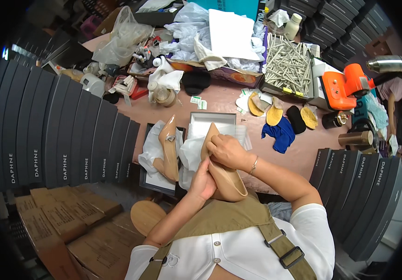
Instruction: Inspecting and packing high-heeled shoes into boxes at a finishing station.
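A glossy beige pump [231, 184] lies slanted in front of my apron, its pointed toe facing away. My left hand [203, 181] is closed around the shoe's left side near the middle. At the shoe's opening behind the toe, my right hand [228, 151] has its fingers curled and pressed together. What they pinch is hidden. The matching pump [169, 156] rests on white tissue [149, 148] in a dark open shoe box [162, 186] to the left. A small greyish piece shows at its opening. Behind my hands stands a box part with a white inside [206, 117].
Dark shoe boxes stand in rows at left [56, 126] and right [357, 191]. Farther back are a tray of paper sticks [289, 65], an orange heat tool [345, 86], a blue cloth [279, 135] and yellow pads [274, 115]. Brown cartons [65, 219] and a round stool [148, 217] are below left.
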Demonstrator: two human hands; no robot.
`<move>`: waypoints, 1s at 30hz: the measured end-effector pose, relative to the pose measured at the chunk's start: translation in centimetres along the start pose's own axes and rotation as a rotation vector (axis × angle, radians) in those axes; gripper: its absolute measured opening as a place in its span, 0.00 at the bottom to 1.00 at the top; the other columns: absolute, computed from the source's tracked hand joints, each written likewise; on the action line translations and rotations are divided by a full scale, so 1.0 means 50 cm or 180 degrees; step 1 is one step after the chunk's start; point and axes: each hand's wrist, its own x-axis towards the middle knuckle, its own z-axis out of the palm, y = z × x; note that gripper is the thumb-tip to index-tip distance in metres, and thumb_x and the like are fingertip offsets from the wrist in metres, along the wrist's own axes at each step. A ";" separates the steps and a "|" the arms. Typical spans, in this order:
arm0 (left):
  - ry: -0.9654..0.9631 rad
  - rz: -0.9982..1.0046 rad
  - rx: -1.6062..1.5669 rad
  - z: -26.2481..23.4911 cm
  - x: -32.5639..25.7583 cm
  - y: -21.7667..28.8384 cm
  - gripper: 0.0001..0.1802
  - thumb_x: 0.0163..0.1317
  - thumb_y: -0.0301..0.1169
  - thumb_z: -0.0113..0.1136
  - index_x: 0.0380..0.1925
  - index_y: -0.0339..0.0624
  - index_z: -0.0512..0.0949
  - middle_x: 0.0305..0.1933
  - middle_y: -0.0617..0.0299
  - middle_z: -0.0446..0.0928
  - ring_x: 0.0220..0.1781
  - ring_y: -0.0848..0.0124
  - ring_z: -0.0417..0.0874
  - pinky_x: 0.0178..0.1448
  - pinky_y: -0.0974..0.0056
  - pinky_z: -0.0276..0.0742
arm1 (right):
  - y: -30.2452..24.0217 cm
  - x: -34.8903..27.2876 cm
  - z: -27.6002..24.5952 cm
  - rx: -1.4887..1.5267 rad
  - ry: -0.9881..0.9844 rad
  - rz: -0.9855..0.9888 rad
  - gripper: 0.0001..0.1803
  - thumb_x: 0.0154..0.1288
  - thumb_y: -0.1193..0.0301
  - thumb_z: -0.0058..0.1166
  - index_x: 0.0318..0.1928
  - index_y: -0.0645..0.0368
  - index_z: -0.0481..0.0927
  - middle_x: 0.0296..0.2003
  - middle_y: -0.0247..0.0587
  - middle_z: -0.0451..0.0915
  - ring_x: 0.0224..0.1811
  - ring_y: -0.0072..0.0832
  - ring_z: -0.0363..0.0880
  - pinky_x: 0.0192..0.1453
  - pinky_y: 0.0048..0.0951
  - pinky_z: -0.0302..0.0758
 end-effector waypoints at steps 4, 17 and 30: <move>0.0286 -0.0007 -0.0125 -0.014 -0.011 0.014 0.24 0.72 0.44 0.43 0.61 0.43 0.62 0.64 0.56 0.64 0.66 0.64 0.65 0.71 0.57 0.59 | -0.031 -0.022 0.009 0.0176 0.0391 0.0354 0.15 0.44 0.69 0.62 0.31 0.58 0.70 0.27 0.41 0.70 0.29 0.38 0.75 0.33 0.35 0.74; -0.0027 -0.0039 0.0057 -0.108 -0.037 0.203 0.26 0.73 0.45 0.32 0.61 0.40 0.63 0.62 0.54 0.69 0.65 0.59 0.68 0.69 0.53 0.62 | -0.009 0.002 0.214 -0.0383 -0.0505 0.1746 0.10 0.51 0.69 0.59 0.35 0.56 0.76 0.31 0.42 0.75 0.36 0.40 0.77 0.41 0.42 0.73; -0.0146 -0.0257 0.0216 -0.096 -0.079 0.150 0.27 0.74 0.46 0.32 0.64 0.41 0.58 0.67 0.54 0.61 0.69 0.62 0.61 0.73 0.55 0.57 | -0.148 0.057 0.123 -0.0605 -0.0012 0.0360 0.05 0.54 0.67 0.52 0.29 0.53 0.72 0.24 0.33 0.75 0.28 0.29 0.78 0.33 0.32 0.68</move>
